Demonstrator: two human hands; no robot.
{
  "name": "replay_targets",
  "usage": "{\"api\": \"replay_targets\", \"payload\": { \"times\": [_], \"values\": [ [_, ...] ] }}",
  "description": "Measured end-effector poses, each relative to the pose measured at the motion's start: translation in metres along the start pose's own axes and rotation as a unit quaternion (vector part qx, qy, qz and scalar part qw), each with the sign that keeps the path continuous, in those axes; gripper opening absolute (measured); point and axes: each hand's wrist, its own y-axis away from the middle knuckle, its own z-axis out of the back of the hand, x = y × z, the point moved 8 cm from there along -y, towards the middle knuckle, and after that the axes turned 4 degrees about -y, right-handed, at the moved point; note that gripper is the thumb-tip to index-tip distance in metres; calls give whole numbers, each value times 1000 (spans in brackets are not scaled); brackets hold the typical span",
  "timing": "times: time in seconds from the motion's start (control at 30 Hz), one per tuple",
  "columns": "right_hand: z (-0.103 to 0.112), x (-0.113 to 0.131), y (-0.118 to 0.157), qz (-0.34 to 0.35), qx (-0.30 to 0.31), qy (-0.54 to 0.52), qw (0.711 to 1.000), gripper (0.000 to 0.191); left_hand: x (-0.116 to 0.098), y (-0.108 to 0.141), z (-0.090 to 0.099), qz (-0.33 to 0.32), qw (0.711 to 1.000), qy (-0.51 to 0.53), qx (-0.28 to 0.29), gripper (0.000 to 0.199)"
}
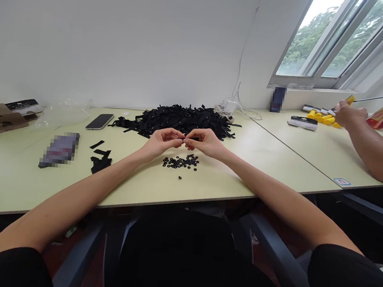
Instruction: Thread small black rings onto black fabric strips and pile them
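Both hands are held together over the far middle of the pale desk [17,182]. Left hand [162,143] and right hand [205,143]: fingers curled in, fingertips [182,138] pinched together, closed on a small dark piece [183,140], too small to identify. Directly below the hands, on the near side, lies a loose scatter of black rings [180,161], one lying apart. Just beyond the hands, a large heap of black strips [176,120] touches neither hand.

Left of the hands: a smartphone [99,121], a few short black strips [100,161], a pixelated packet [59,150] and flattened cardboard [1,120]. A charger [230,106] sits behind the heap. Far right, a co-worker's hand [350,115] is raised near yellow-handled tools [321,118], well apart.
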Motion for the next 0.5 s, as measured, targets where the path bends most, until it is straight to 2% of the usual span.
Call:
{"api": "replay_targets", "payload": {
  "times": [0.23, 0.5],
  "values": [
    [-1, 0, 0, 1, 7, 3, 1000, 40, 6, -2, 6, 2, 1000, -14, -17, 38],
    [0, -2, -1, 1, -1, 16, 1000, 33, 4, 0, 1, 2, 1000, -14, -5, 38]
  ]
}}
